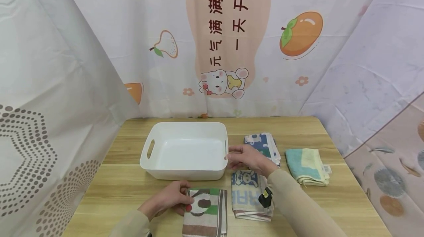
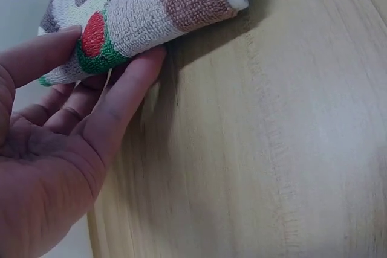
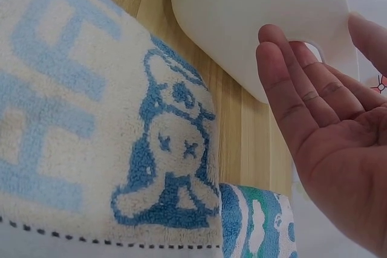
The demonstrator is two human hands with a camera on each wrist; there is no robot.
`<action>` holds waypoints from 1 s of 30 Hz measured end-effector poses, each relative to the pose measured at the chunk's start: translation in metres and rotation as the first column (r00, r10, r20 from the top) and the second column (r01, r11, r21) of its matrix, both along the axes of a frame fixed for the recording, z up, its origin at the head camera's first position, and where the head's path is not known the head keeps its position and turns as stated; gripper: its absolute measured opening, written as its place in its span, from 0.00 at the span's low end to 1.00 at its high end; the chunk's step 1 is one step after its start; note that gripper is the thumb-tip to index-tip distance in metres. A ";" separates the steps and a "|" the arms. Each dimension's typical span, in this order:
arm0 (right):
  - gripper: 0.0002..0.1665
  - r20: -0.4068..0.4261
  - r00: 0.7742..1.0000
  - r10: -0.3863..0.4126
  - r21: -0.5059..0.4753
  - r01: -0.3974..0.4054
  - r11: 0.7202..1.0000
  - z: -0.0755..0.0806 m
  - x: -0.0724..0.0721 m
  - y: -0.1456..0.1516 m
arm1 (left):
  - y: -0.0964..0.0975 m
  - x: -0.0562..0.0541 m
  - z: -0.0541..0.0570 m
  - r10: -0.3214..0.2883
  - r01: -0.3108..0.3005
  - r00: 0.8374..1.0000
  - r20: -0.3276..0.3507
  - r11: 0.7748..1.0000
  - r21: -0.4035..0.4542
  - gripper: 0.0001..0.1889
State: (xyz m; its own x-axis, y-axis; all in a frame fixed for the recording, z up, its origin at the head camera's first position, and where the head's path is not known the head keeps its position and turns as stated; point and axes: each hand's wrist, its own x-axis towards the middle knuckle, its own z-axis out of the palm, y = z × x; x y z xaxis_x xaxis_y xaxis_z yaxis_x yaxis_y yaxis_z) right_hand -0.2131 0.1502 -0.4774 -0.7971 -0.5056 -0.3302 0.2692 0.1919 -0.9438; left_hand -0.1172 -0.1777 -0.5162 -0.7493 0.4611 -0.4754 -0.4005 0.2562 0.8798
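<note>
At the front of the table my left hand (image 1: 172, 197) pinches the left edge of a folded towel (image 1: 200, 219) in brown, white and green. In the left wrist view the thumb lies on the towel's red patch and fingers reach beneath, lifting that edge. My right hand (image 1: 248, 159) is at the right end of a white plastic basket (image 1: 198, 174). The right wrist view has its fingers (image 3: 308, 98) loosely extended by the handle hole, the thumb near the rim. Below the right forearm lies a folded cream towel (image 1: 243, 197) with a blue bear and letters.
A blue patterned towel (image 1: 257, 140) is folded behind the right hand. Farther right sits a teal and yellow folded towel (image 1: 299, 163) with a tag. The wooden table (image 1: 122, 193) ends against a printed curtain (image 1: 159, 71) at the back.
</note>
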 end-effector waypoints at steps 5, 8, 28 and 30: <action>0.40 0.002 1.000 0.008 0.005 -0.008 1.000 0.001 0.000 0.000 | 0.004 0.000 0.002 -0.007 0.008 0.999 -0.038 0.999 0.040 0.21; 0.40 0.003 1.000 0.011 0.003 -0.011 1.000 0.002 0.000 0.000 | 0.005 0.000 0.004 -0.017 0.020 0.998 -0.063 0.998 0.054 0.18; 0.37 -0.012 0.999 0.036 0.006 -0.036 0.999 0.002 0.000 0.000 | 0.011 -0.001 0.030 -0.004 0.013 0.972 -0.234 0.999 0.039 0.12; 0.36 -0.016 0.999 0.040 0.010 -0.040 0.999 0.002 0.000 0.000 | 0.012 -0.002 0.033 -0.008 0.018 0.971 -0.240 0.999 0.040 0.12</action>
